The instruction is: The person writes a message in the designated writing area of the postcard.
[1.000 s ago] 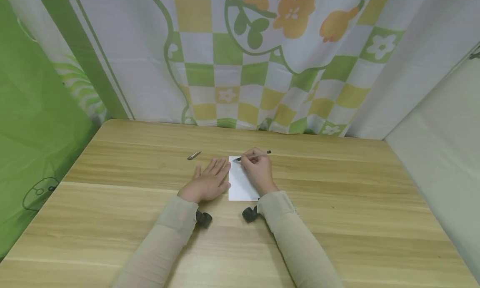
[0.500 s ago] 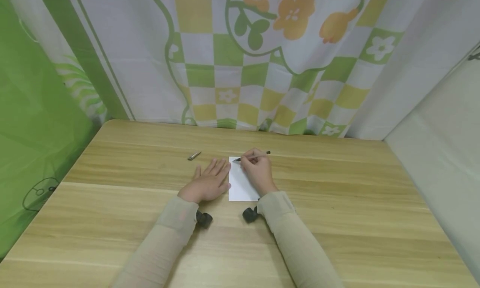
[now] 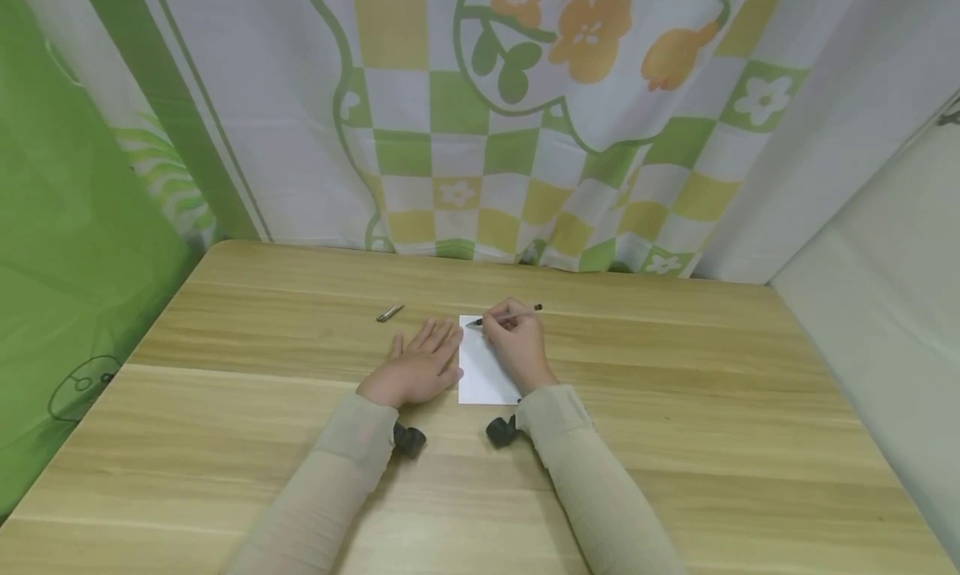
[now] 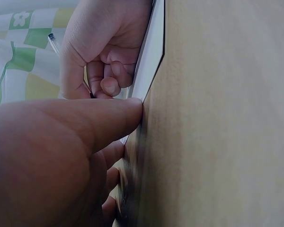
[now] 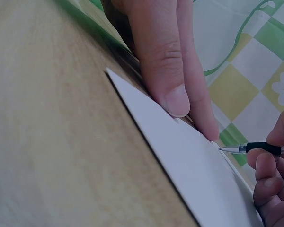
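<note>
A white sheet of paper (image 3: 483,375) lies on the wooden table, partly hidden under my right hand (image 3: 517,342). That hand pinches a pen (image 3: 525,310) with a clear barrel and black grip; in the right wrist view the pen (image 5: 262,148) points its tip at the paper (image 5: 180,161) near the far edge. My left hand (image 3: 417,370) lies flat with spread fingers, its thumb and fingertips on the paper's left edge. Up close in the left wrist view, the left thumb (image 4: 118,116) touches the edge of the paper (image 4: 151,56).
A pen cap (image 3: 390,312) lies on the table (image 3: 262,425) beyond my left hand. A patterned curtain (image 3: 457,154) hangs behind the table's far edge. Green fabric (image 3: 75,225) is at the left, a pale wall (image 3: 885,258) at the right. Small black cameras (image 3: 410,440) sit at both wrists.
The whole head view shifts slightly down. Hands, pen and paper keep nearly the same places relative to one another.
</note>
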{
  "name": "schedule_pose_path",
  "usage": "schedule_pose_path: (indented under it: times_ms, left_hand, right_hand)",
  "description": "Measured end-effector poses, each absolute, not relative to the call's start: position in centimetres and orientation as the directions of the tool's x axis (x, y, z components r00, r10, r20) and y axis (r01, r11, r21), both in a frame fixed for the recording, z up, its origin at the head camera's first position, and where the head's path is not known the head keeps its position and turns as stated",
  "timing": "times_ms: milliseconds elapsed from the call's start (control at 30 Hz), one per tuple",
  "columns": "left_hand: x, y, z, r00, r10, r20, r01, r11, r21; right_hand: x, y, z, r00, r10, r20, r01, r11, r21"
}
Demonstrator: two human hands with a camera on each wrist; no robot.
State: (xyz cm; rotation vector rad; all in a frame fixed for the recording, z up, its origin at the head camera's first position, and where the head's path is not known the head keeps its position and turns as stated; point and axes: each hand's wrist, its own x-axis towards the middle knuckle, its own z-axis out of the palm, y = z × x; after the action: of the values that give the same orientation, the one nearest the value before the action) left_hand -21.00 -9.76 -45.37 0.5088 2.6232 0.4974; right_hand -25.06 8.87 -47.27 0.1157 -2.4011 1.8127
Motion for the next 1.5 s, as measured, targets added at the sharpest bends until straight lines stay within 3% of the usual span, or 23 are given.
schedule_pose_path:
  times_ms: [1033, 1500]
  left_hand:
    - [-20.2, -9.7, -44.0, -0.848, 0.425, -0.316, 0.280, 0.867, 0.412]
    - [-20.7, -9.8, -45.0, -0.845, 0.430, -0.318, 0.277, 0.861, 0.427]
  right_hand:
    - [-25.1, 8.8, -47.3, -0.988, 0.033, 0.152, -0.138, 0.265, -0.954]
    - [-24.9, 8.8, -47.2, -0.990, 0.036, 0.137, -0.123, 0.252, -0.960]
